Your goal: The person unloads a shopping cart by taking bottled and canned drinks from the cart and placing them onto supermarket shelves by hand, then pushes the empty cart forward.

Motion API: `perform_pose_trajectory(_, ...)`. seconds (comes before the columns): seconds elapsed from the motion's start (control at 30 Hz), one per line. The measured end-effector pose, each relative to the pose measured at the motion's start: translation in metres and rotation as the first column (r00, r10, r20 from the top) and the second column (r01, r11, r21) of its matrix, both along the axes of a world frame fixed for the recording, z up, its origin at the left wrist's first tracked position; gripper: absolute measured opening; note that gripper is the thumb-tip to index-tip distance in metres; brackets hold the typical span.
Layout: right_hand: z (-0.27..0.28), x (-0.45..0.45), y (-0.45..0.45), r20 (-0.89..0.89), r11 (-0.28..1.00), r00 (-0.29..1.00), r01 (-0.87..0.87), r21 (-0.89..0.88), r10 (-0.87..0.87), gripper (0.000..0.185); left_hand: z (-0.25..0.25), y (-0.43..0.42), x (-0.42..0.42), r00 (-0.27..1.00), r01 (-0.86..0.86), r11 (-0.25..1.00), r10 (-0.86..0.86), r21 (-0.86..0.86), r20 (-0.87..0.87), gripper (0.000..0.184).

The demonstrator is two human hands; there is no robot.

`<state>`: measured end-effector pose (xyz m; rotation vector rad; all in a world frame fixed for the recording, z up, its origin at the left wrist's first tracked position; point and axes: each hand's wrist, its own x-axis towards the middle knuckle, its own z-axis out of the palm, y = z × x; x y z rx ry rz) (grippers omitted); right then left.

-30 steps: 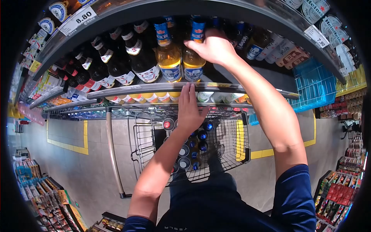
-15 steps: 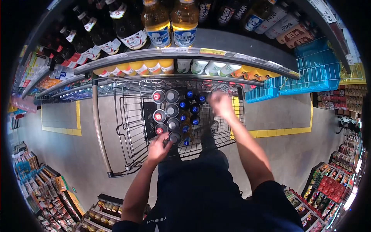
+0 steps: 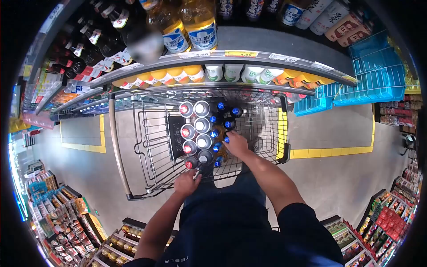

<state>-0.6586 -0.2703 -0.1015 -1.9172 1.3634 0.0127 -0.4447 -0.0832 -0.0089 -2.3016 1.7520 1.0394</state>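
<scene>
Shelving (image 3: pixel 262 42) borders a cart (image 3: pixel 285 152); within it, a careless sideways push could topple adjoining bottles (image 3: pixel 229 123). One bottle (image 3: pixel 227 139) points cap-up, long axis roughly upright. Right hand (image 3: pixel 237 143): fingers apparently clamped on its top. Left hand (image 3: pixel 186 183): near the rim, grip indeterminable.

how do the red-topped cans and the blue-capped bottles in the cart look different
Tops: the red-topped cans show grey rims around red centres, while the blue-capped bottles have small, narrower blue caps.
Place: the cans line the side nearer the cart's handle; the bottles stand farther from it.
Contact: the right hand is at one bottle's cap, but not on the cans.
Both sit in the cart, tops up.
</scene>
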Motion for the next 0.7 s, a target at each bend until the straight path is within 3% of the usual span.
perform_pose_trajectory(0.1, -0.022, -0.003, -0.002, 0.079, 1.000, 0.997, 0.026, 0.001, -0.026, 0.045, 0.002, -0.001, -0.001, 0.997, -0.027, 0.989, 0.016, 0.149, 0.069, 0.043)
perform_pose_trajectory(0.23, -0.032, -0.018, 0.007, 0.232, 0.997, 0.970, 0.082, -0.014, -0.076, 0.047, 0.007, -0.008, -0.006, 0.996, -0.069, 0.990, 0.060, 0.126, 0.071, 0.038)
perform_pose_trajectory(0.37, -0.028, -0.032, 0.016, 0.257, 0.984, 0.951, 0.175, 0.016, -0.173, 0.047, 0.012, -0.008, -0.009, 0.989, -0.103, 0.983, 0.085, 0.152, 0.121, 0.034)
perform_pose_trajectory(0.43, -0.028, -0.043, 0.016, 0.344, 0.979, 0.921, 0.203, -0.028, -0.181, 0.043, 0.012, -0.006, -0.011, 0.984, -0.097, 0.988, 0.076, 0.123, 0.162, 0.033)
perform_pose_trajectory(0.5, -0.029, -0.056, 0.017, 0.377, 0.972, 0.908, 0.225, -0.068, -0.183, 0.041, 0.011, -0.001, -0.014, 0.981, -0.072, 0.997, 0.072, -0.010, 0.181, 0.031)
perform_pose_trajectory(0.57, -0.017, -0.071, 0.012, 0.401, 0.964, 0.897, 0.244, -0.103, -0.184, 0.039, -0.003, 0.007, -0.009, 0.976, -0.062, 0.998, 0.059, 0.009, 0.209, 0.031)
perform_pose_trajectory(0.63, 0.038, -0.090, -0.006, 0.313, 0.940, 0.889, 0.338, 0.047, -0.336, 0.035, 0.002, 0.004, -0.011, 0.975, -0.084, 0.996, 0.083, -0.005, 0.206, 0.031)
perform_pose_trajectory(0.67, 0.066, -0.114, -0.024, 0.341, 0.929, 0.890, 0.356, -0.100, -0.304, 0.030, 0.003, 0.002, -0.015, 0.980, -0.080, 0.997, 0.081, -0.010, 0.183, 0.031)
perform_pose_trajectory(0.7, 0.083, -0.126, -0.034, 0.451, 0.911, 0.811, 0.413, 0.012, -0.374, 0.031, 0.003, 0.002, -0.011, 0.978, -0.062, 0.998, 0.062, -0.007, 0.199, 0.032)
